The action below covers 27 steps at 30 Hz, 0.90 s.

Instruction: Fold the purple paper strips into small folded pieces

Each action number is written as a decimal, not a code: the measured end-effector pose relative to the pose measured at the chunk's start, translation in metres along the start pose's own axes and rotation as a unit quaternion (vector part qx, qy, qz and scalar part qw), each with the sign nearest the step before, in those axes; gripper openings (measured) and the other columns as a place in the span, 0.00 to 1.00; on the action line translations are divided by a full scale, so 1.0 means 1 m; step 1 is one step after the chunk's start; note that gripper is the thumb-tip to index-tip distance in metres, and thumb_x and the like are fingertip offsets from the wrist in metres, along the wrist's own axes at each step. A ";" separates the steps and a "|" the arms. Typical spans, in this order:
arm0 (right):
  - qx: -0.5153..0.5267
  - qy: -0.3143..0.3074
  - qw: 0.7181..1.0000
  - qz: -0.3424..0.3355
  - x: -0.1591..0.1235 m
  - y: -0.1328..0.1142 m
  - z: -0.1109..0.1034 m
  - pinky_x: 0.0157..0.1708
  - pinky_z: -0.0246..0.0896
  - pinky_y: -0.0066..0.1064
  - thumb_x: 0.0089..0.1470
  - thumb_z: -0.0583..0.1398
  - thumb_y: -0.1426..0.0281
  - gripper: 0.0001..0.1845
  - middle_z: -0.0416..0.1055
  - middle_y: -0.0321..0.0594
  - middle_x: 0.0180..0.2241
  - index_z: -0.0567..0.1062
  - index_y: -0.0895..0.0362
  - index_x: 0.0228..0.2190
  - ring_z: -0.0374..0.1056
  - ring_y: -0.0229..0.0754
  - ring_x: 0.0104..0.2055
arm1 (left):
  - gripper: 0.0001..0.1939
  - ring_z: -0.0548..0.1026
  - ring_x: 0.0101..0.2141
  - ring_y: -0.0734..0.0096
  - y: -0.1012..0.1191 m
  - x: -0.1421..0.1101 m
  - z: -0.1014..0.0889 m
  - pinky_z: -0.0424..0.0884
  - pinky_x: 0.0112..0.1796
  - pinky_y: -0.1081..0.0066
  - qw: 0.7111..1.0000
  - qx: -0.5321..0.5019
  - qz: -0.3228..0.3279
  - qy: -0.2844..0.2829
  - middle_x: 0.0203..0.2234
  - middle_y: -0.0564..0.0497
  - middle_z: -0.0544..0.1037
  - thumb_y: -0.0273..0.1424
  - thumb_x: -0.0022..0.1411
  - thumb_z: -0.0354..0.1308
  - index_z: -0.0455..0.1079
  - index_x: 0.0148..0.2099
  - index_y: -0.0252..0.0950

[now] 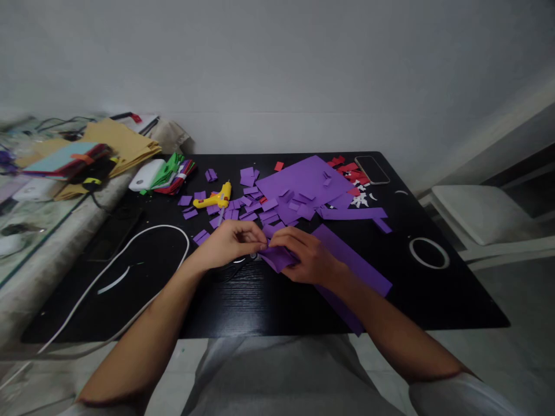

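Between my hands, above the front middle of the black table, is a folded piece of purple paper (278,258). My left hand (232,241) pinches its left end between thumb and fingers. My right hand (306,254) is closed around the right part of the same piece, and its fingers hide some of it. Just beyond them lie many small purple paper pieces (269,204), some folded. A yellow glue gun (214,197) rests behind my left hand. Under my right forearm, a large purple sheet (355,263) lies on the table.
A white cable (160,227) loops across the table's left side. A phone (372,170), red scraps (352,172) and white scraps (359,199) lie at the back right. A white ring (429,253) is at right. Coloured paper stacks (173,173) stand back left; a chair (481,214) is at far right.
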State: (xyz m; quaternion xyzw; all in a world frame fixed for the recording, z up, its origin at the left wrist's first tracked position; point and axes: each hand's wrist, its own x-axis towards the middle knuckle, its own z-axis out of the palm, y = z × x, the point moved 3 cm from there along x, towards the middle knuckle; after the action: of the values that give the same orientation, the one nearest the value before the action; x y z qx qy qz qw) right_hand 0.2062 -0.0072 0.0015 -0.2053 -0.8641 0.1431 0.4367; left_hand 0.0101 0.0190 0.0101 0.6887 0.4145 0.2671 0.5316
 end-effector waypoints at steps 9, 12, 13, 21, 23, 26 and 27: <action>0.262 0.013 0.915 0.308 0.004 0.022 0.002 0.39 0.73 0.32 0.57 0.57 0.76 0.11 0.78 0.42 0.38 0.77 0.58 0.41 0.76 0.40 0.39 | 0.05 0.76 0.29 0.73 -0.003 0.000 0.003 0.72 0.34 0.74 0.999 0.026 0.017 -0.012 0.28 0.52 0.79 0.31 0.60 0.64 0.77 0.38 0.35; 0.326 0.001 0.866 0.380 0.003 0.028 0.007 0.36 0.71 0.30 0.57 0.63 0.69 0.07 0.79 0.40 0.34 0.78 0.58 0.38 0.76 0.39 0.35 | 0.05 0.78 0.31 0.73 -0.002 0.000 0.005 0.73 0.35 0.73 0.999 0.029 0.020 -0.018 0.29 0.51 0.80 0.29 0.59 0.64 0.77 0.39 0.35; 0.342 -0.001 0.854 0.392 0.002 0.028 0.008 0.35 0.71 0.29 0.55 0.65 0.68 0.08 0.79 0.39 0.33 0.79 0.58 0.37 0.75 0.38 0.33 | 0.05 0.78 0.31 0.73 -0.002 0.000 0.006 0.73 0.35 0.74 0.999 0.032 0.023 -0.018 0.29 0.51 0.81 0.28 0.59 0.63 0.77 0.39 0.35; 0.443 -0.021 0.757 0.479 -0.002 0.033 0.015 0.34 0.67 0.27 0.45 0.72 0.69 0.11 0.77 0.35 0.30 0.80 0.59 0.33 0.71 0.34 0.30 | 0.03 0.76 0.30 0.74 0.000 -0.002 0.006 0.71 0.34 0.74 0.996 0.078 0.042 -0.020 0.30 0.51 0.79 0.27 0.60 0.62 0.76 0.38 0.34; 0.473 -0.019 0.722 0.505 -0.004 0.033 0.018 0.33 0.66 0.27 0.44 0.73 0.68 0.12 0.76 0.34 0.28 0.80 0.59 0.32 0.70 0.33 0.28 | 0.03 0.75 0.30 0.74 -0.001 -0.002 0.006 0.71 0.34 0.74 0.995 0.087 0.043 -0.020 0.30 0.51 0.79 0.28 0.61 0.61 0.75 0.38 0.34; 0.522 -0.009 0.661 0.538 -0.008 0.034 0.023 0.34 0.66 0.27 0.40 0.74 0.69 0.15 0.77 0.35 0.28 0.80 0.59 0.32 0.71 0.33 0.29 | 0.03 0.74 0.30 0.74 -0.002 -0.003 0.004 0.71 0.35 0.74 0.995 0.092 0.038 -0.010 0.31 0.51 0.79 0.28 0.61 0.61 0.75 0.38 0.34; 0.535 -0.011 0.644 0.546 -0.008 0.034 0.024 0.35 0.67 0.27 0.39 0.75 0.69 0.16 0.77 0.36 0.29 0.80 0.60 0.32 0.72 0.34 0.30 | 0.03 0.74 0.30 0.74 -0.001 -0.003 0.004 0.71 0.35 0.74 0.995 0.091 0.037 -0.007 0.31 0.51 0.79 0.28 0.61 0.61 0.75 0.38 0.34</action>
State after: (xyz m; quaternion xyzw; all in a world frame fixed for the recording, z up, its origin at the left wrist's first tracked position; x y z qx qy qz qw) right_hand 0.1988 0.0171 -0.0330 -0.3688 -0.3725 0.7958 0.3032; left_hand 0.0117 0.0148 0.0077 0.7510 0.4079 0.2427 0.4591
